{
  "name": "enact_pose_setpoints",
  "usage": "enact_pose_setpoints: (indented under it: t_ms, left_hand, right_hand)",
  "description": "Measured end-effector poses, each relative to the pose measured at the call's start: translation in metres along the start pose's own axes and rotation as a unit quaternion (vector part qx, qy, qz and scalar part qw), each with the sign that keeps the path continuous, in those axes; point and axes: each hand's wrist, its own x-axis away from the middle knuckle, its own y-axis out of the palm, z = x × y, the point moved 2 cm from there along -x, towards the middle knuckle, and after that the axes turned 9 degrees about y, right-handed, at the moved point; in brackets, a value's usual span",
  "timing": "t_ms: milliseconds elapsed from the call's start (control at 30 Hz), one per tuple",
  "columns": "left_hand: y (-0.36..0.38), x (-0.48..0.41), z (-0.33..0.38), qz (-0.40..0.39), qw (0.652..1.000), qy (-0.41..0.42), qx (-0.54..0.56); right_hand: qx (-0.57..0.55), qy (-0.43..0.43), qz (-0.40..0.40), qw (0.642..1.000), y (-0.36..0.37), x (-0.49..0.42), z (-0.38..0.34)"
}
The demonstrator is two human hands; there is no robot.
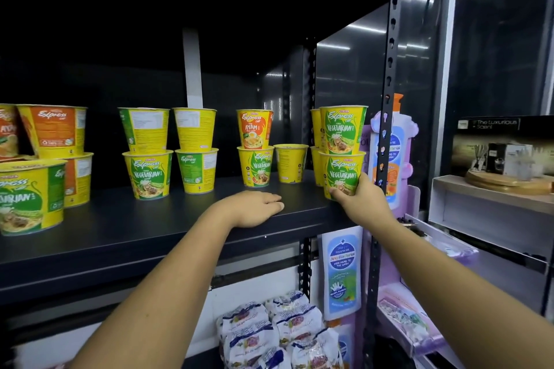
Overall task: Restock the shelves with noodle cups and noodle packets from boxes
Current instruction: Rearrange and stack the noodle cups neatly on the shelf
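shelf: dark shelf (180, 228) part-filled, cups in twos from left to right, gaps between
packets: noodle packets (269, 329) heaped on the level below, near right
cup stack: vegetarian cup stack (342, 153) at the right end, near edge
right hand: right hand (364, 198) wrapped round the bottom cup (341, 172), gripping it
left hand: left hand (254, 207) flat on the shelf, fingers relaxed, holding nothing
step: my read is I'm seating this stack
next: release without tipping the top cup (344, 129), then fetch more stock

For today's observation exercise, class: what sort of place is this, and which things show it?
Probably a small shop or its stockroom: noodle cups stacked on a dark metal shelf, noodle packets piled below, and a pump bottle on display beside it.
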Motion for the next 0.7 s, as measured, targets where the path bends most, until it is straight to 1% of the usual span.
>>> enact_pose_setpoints:
  t_ms: [167, 433, 700]
  left_hand:
    - [0.0001, 0.0008, -0.0005, 0.002, 1.000, 0.000, 0.005]
    - [-0.0003, 0.0013, 0.0004, 0.002, 1.000, -0.001, 0.002]
    - [0.0000, 0.0019, 0.0004, 0.000, 1.000, -0.001, 0.000]
  right_hand:
    - [-0.026, -0.016, 0.055, 0.998, 0.0004, 0.0037, 0.0047]
    - [-0.013, -0.028, 0.118, 0.993, -0.0019, 0.0099, 0.0062]
    - [-0.062, -0.005, 0.141, 0.988, -0.0078, 0.0105, 0.0072]
